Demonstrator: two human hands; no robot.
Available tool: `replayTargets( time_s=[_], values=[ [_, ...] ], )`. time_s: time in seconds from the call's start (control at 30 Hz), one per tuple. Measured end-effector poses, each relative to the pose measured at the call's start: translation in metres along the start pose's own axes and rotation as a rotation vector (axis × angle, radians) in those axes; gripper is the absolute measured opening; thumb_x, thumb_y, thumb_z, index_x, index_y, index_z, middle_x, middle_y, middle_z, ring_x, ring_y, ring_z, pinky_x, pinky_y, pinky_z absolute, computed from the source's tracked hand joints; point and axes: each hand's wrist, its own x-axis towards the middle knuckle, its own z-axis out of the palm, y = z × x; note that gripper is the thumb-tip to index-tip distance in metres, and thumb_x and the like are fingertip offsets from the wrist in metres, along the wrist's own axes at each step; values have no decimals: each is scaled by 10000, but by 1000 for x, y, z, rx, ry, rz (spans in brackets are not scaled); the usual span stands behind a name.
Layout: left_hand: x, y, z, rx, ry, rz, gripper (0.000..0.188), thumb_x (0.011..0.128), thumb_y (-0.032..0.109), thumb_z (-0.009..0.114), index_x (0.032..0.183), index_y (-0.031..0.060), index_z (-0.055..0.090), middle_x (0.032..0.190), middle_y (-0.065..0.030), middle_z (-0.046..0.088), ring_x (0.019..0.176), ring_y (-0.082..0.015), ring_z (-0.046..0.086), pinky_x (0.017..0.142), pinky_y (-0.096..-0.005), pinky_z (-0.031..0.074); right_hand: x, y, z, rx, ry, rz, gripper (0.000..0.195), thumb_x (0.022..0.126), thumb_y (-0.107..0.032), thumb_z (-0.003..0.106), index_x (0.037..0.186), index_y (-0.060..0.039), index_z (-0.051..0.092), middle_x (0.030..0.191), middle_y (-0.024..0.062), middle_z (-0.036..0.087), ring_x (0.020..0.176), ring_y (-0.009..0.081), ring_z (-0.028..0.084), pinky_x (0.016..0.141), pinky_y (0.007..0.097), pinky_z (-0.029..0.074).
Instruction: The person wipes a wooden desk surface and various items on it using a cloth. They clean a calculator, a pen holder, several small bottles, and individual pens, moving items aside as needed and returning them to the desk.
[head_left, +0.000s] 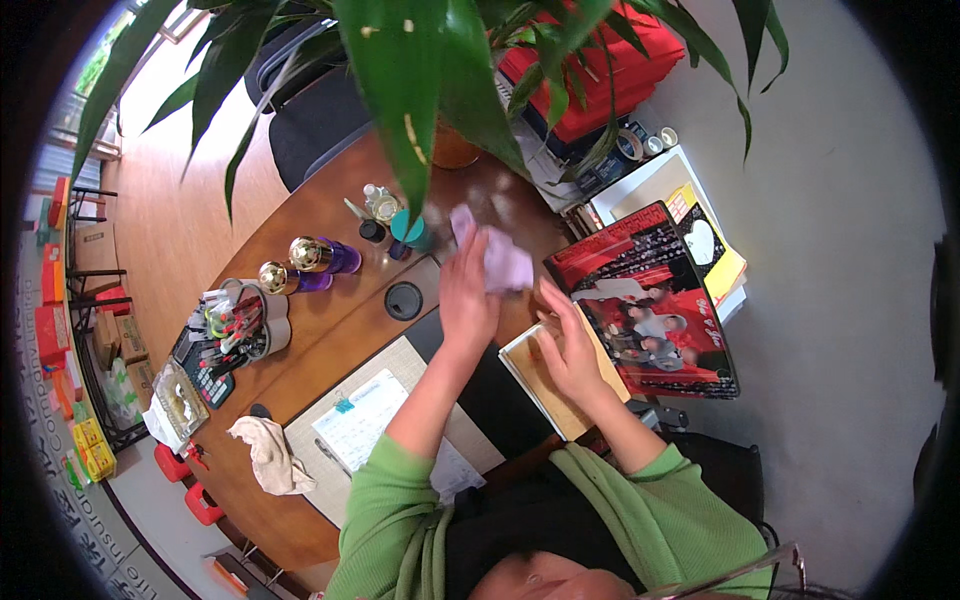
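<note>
My left hand (470, 300) holds a crumpled lilac cloth (504, 259) over the wooden desk, its fingers lying along the cloth's left edge; the cloth is slightly blurred. To the right, my right hand (568, 341) hovers over or rests on a tan-covered book (600, 375), fingers bent and apart; whether it touches the cover is not clear. A red photo panel (652, 315) lies beside the book. Near my left hand are a teal-lidded jar (409, 227), a small bottle with a black cap (372, 231) and a round black coaster (403, 301).
Leaves of a potted plant (401, 90) overhang the desk's far side. Two purple bottles with gold caps (322, 256), a pen holder (274, 319), a calculator (214, 384) and a beige cloth (270, 456) stand or lie leftward. Papers (364, 412) lie on a mat near my left forearm.
</note>
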Motion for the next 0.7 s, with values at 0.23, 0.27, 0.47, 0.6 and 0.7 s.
replayTargets(
  time_s=[0.23,0.27,0.47,0.6,0.7],
  values=[
    [93,-43,91,410,9,129,592,776,60,658,1352,71,522,1486,-199,385,1345,-447,371,1119,-484,332,-29,24,-20,-255,-55,-51,383,881,7,587,1260,-46,593,1407,188,509,1243,362,536,1035,411,438],
    [95,-46,96,458,-2,152,568,795,75,643,1350,71,526,1481,-190,392,1347,-440,372,1128,-484,327,-30,32,-20,-273,-53,-57,381,877,8,591,1255,-44,595,1404,188,511,1234,364,540,1032,412,440],
    [51,-51,74,309,-95,191,529,820,32,581,1346,65,537,1426,-154,463,1363,-410,377,1128,-478,347,-32,46,-16,-327,-20,-62,324,870,5,599,1192,-18,627,1337,189,567,1194,369,558,1010,420,450],
    [-14,-28,23,267,-177,130,438,812,27,556,1245,45,616,1364,-169,542,1315,-400,450,1110,-453,378,-27,36,-13,-312,-3,-47,288,876,4,591,1159,-2,643,1288,188,600,1179,373,565,1008,414,452],
    [-63,-30,-8,163,-211,16,504,765,-14,586,1265,45,605,1371,-181,548,1288,-392,483,1099,-445,385,-21,25,-8,-151,-53,-18,441,891,-24,602,1327,-22,540,1388,193,504,1239,357,533,1050,418,440]
  ],
)
